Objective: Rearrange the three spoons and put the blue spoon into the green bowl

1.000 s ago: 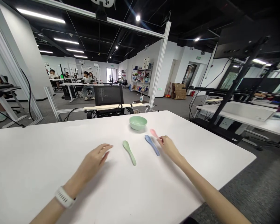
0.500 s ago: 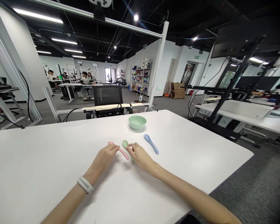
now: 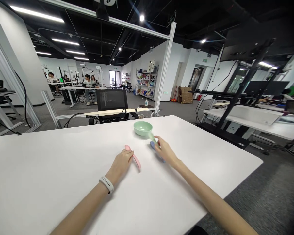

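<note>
My left hand rests on the white table with its fingers touching a pink spoon that lies flat. My right hand is closed on a green spoon, held just in front of a light green bowl, the spoon's head close to the bowl's rim. A blue spoon lies on the table under my right hand, mostly hidden by it.
A black office chair stands behind the table's far edge, inside a white metal frame. Desks and monitor stands are to the right. Several people sit at desks far back on the left.
My right hand picked up the green spoon and carried it right and forward to the bowl. My left hand slid the pink spoon to where the green one lay.
</note>
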Available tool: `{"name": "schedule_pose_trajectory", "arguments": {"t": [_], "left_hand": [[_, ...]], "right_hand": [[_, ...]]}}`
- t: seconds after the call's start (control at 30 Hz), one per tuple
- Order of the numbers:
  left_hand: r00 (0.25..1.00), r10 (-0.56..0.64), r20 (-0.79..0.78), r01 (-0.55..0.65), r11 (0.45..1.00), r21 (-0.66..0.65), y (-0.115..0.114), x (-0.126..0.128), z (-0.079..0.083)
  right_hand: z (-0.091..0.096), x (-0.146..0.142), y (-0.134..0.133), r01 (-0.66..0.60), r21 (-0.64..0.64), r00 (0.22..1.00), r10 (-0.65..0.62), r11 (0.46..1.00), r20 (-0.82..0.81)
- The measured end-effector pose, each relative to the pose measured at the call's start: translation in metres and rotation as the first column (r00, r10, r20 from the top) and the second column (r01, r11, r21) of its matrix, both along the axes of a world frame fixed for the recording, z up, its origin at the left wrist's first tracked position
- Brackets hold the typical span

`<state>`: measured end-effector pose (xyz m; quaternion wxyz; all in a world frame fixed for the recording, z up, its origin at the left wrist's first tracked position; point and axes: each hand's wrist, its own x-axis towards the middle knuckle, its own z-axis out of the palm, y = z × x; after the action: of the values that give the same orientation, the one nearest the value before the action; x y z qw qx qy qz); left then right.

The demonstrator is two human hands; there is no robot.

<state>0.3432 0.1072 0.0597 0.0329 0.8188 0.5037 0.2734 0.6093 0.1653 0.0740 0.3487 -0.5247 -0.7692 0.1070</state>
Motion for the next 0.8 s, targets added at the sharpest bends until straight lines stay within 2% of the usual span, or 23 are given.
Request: {"name": "schedule_pose_trajectory", "arguments": {"t": [0.17, 0.3, 0.5, 0.7, 0.8], "left_hand": [[1.000, 0.015, -0.011, -0.015, 1.000, -0.026, 0.005, 0.012, -0.008], [0.999, 0.021, -0.027, -0.021, 1.000, -0.017, 0.003, 0.012, -0.012], [0.999, 0.013, -0.044, -0.012, 1.000, 0.028, -0.001, 0.009, -0.014], [0.999, 0.025, -0.024, -0.023, 0.998, 0.063, -0.013, 0.012, -0.030], [0.999, 0.033, -0.029, -0.031, 0.998, 0.054, -0.021, 0.016, -0.036]], "right_hand": [[-0.005, 0.085, 0.032, 0.170, 0.013, 0.982, -0.171, 0.985, 0.079], [-0.020, 0.124, 0.048, 0.256, -0.026, 0.953, -0.248, 0.966, 0.174], [-0.043, 0.135, 0.056, 0.320, -0.069, 0.926, -0.296, 0.945, 0.235], [-0.045, 0.135, 0.056, 0.405, -0.032, 0.892, -0.387, 0.914, 0.233], [-0.045, 0.138, 0.056, 0.412, -0.039, 0.890, -0.393, 0.910, 0.230]]}}
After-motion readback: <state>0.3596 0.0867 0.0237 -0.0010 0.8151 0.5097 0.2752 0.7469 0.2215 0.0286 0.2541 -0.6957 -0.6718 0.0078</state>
